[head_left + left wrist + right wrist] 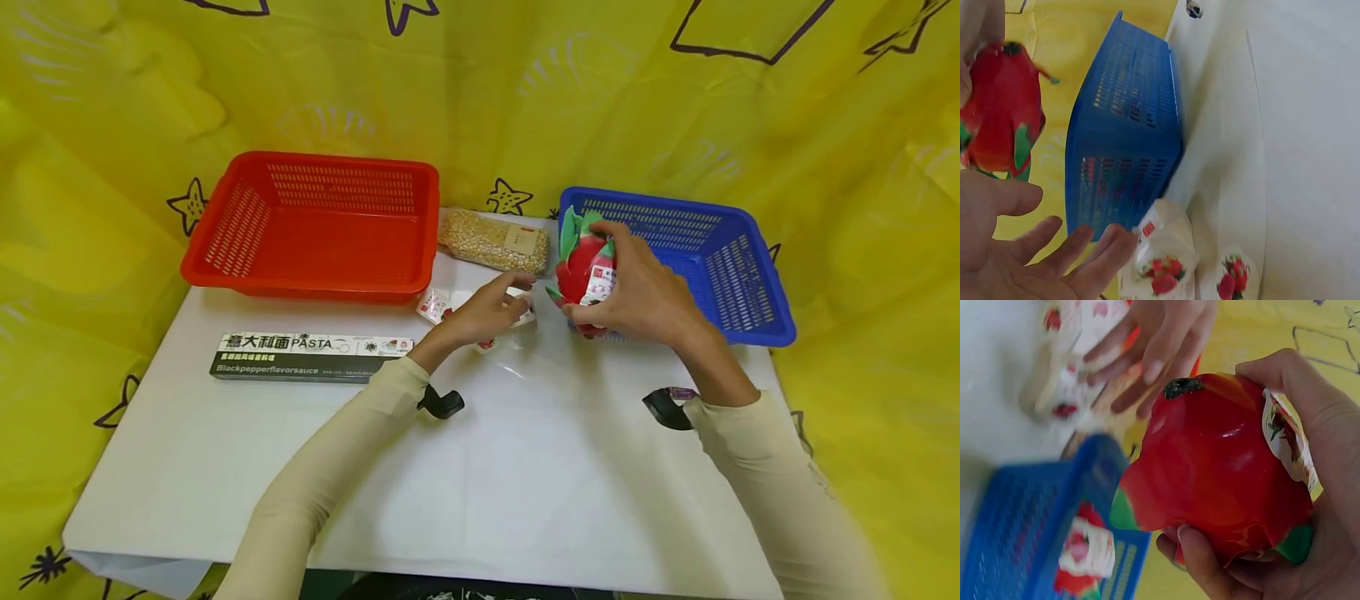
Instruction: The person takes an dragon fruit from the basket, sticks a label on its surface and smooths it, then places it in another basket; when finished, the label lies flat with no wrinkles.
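Observation:
My right hand (652,292) grips a red dragon fruit (576,275) with green leaf tips, holding it at the left end of the blue basket (768,333). A white label with a strawberry picture (1288,440) shows on the fruit beside the thumb in the right wrist view. My left hand (487,315) hovers over white strawberry-printed packets (433,305), its fingers spread and holding nothing in the left wrist view. Inside the blue basket, another red item with a white label (1088,550) shows in the right wrist view.
A red basket (311,293) stands at the back left. Between the baskets lies a clear bag of yellow kernels (487,242). A long pasta box (300,358) lies in front of the red basket. Yellow cloth (465,100) hangs behind the white table (480,483).

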Available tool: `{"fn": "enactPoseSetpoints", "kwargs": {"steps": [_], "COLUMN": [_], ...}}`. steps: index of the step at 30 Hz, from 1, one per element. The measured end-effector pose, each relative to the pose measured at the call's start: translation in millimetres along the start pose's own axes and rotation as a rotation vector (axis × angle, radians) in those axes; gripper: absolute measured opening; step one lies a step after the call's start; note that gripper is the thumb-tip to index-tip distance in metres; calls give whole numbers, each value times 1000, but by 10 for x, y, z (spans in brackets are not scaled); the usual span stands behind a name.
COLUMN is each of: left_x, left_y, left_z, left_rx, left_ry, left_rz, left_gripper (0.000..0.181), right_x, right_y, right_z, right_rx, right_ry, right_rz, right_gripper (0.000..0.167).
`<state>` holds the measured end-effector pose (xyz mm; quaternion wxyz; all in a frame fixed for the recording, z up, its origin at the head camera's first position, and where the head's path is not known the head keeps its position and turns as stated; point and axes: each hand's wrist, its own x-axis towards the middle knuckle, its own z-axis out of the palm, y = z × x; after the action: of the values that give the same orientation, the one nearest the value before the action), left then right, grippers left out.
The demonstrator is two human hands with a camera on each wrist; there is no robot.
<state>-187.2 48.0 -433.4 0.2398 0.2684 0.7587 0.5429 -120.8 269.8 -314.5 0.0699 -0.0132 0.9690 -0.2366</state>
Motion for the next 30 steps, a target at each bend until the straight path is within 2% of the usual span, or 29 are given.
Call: {"fn": "enactPoseSetpoints", "kwargs": {"steps": [7,14,19,26,30], "left_x": [83,184,257,318,340], "left_y": [58,122,179,184,160], "left_z": [148,256,298,312,326], "left_rx": [45,109,180,240,264], "left_ry": [-14,-10,13,27,31], "left_rz": [81,144,127,86,77], "left_gripper": [55,62,63,66,67], "right_x": [143,292,393,521,573], "right_y": [282,535,698,957,1086], "right_z": [-250,-445,-566,-651,-677], "right_rx": [-36,-79,-144,-108,-113], "right_ry": [-28,-112,-181,-221,-251], "right_rz": [-14,-7,28,1,19], "right_gripper": [114,122,126,117,115]}}
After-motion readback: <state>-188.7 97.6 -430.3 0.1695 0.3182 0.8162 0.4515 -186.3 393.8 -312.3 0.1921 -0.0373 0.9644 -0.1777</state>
